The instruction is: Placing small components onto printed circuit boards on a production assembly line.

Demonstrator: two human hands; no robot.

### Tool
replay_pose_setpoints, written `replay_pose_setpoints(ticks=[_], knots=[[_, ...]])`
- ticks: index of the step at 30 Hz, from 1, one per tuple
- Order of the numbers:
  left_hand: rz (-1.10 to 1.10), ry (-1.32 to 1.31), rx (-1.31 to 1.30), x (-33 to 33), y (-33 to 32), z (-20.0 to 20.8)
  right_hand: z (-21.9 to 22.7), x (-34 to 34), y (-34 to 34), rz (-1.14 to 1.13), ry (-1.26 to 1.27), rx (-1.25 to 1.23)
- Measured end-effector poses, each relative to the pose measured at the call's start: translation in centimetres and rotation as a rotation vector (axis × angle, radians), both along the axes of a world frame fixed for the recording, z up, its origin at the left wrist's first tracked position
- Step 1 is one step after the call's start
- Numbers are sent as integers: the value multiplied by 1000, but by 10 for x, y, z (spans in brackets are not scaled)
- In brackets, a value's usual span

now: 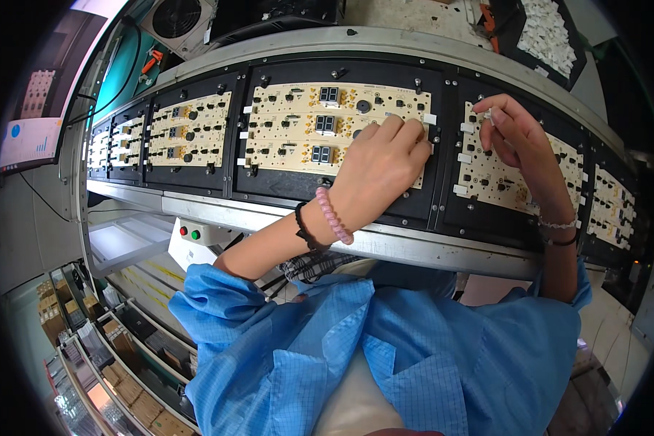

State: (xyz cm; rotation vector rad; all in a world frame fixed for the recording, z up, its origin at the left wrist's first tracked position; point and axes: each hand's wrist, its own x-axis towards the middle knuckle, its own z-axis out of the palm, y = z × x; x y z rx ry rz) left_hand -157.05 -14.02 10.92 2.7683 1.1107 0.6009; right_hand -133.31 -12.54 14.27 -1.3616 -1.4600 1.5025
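Note:
My left hand (385, 163) is closed over the right end of a tan circuit board panel (272, 149), its curled fingertips by the panel's right edge. The hand itself hides whatever those fingers hold. Close to its knuckles, a white connector (429, 119) sits on that edge. My right hand (516, 134) is raised over the neighbouring circuit board panel (479, 171), pinching a small white connector (488, 114) between thumb and fingers. The middle panel carries black two-digit displays (325, 124), a round black buzzer (363, 106) and white connectors along its left edge.
Black carrier trays (283, 181) line a metal-railed conveyor (414, 245), with more board panels (189, 131) left and right. Beyond the far rail is a black bin of white parts (545, 36). A control box with red and green buttons (195, 234) hangs at the near side. A monitor (33, 116) stands far left.

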Motion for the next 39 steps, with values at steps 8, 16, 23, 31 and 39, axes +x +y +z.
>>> replay_pose_setpoints(ticks=[8,16,23,31,39], knots=[[-21,-64,-28,-10,-14,-4,3,-7,1,1,13,43],[-56,-239,-119,-40,-13,4,-9,-27,-20,145,-226,179],[153,-434,-178,-105,-40,-15,-14,-69,-60,87,-669,425],[247,-519,-191,-131,-62,-27,-16,-81,-65,68,-786,395],[207,-548,-185,-140,-62,-32,-15,-101,-73,105,-1103,580]])
